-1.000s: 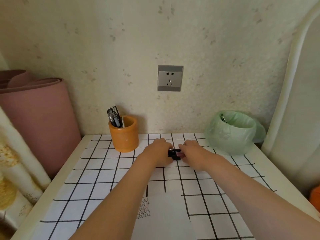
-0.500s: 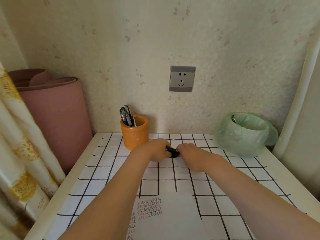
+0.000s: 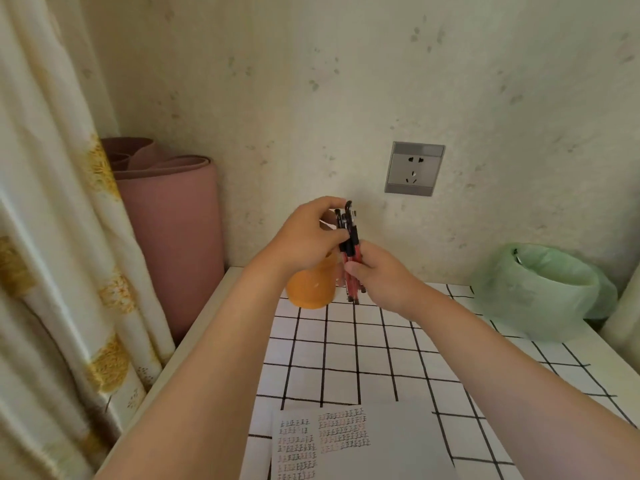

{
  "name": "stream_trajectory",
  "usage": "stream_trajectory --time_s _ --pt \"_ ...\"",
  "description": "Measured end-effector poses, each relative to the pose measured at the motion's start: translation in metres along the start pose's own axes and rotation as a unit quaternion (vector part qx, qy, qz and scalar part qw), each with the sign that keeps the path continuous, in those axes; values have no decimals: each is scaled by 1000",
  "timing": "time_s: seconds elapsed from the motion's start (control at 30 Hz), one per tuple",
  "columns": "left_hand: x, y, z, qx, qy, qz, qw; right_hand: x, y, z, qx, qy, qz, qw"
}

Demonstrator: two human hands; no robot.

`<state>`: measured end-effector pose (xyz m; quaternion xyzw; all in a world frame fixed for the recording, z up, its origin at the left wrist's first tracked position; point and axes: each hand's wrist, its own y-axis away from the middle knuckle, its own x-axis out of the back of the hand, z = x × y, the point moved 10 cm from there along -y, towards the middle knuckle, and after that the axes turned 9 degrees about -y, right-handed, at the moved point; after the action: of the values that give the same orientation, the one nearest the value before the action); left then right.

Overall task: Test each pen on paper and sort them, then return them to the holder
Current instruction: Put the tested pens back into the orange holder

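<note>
The left hand (image 3: 304, 237) curls its fingers and thumb round the capped upper ends of a bundle of pens (image 3: 351, 245). The right hand (image 3: 377, 275) wraps the lower barrels. With 2 grips the bundle stands nearly upright, tips down. That probably keeps the pens squared together, so they can drop into the holder (image 3: 310, 289) in 1 go. The bundle hangs just beside the holder's right edge, not yet inside it. How many pens it holds cannot be counted.

The pens look like slim plastic sticks, with reddish translucent barrels and black clipped caps. The holder is a smooth orange cylinder, standing at the back of the worktop (image 3: 207, 323), close to the wall.

A white cover with a black grid (image 3: 346, 358) lies flat over the worktop. On the near side rests a sheet of paper (image 3: 398, 445) with rows of small test marks, some dark, some reddish. That suggests the testing is largely done.

Further right sits a round bin lined with a thin, crinkled green bag (image 3: 540, 289). A grey socket (image 3: 414, 168) is set in the speckled wall. On the left stand a rolled pink mat (image 3: 173, 220) and a pale patterned curtain (image 3: 52, 237).
</note>
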<state>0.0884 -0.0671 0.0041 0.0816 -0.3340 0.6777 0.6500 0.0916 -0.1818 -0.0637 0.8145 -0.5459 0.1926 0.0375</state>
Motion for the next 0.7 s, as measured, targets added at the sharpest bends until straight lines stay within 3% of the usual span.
stream_trajectory --time_s 0.17,0.27,0.33,0.4,0.5,0.7 --pt "51 9 -29 26 21 198 980 12 -26 -35 31 -114 104 988" --pt "64 18 -65 81 0 259 963 20 -48 -45 46 -171 164 970" --pt "57 19 -92 140 -31 232 962 19 -61 -47 48 -190 190 962" --pt "37 16 -116 190 -58 151 968 14 -70 -44 39 -196 212 957" --pt "6 17 -123 196 -50 37 979 4 -80 -29 10 -193 230 954" --pt "-7 17 -120 154 -78 19 985 -8 -81 -9 1 -62 219 974"
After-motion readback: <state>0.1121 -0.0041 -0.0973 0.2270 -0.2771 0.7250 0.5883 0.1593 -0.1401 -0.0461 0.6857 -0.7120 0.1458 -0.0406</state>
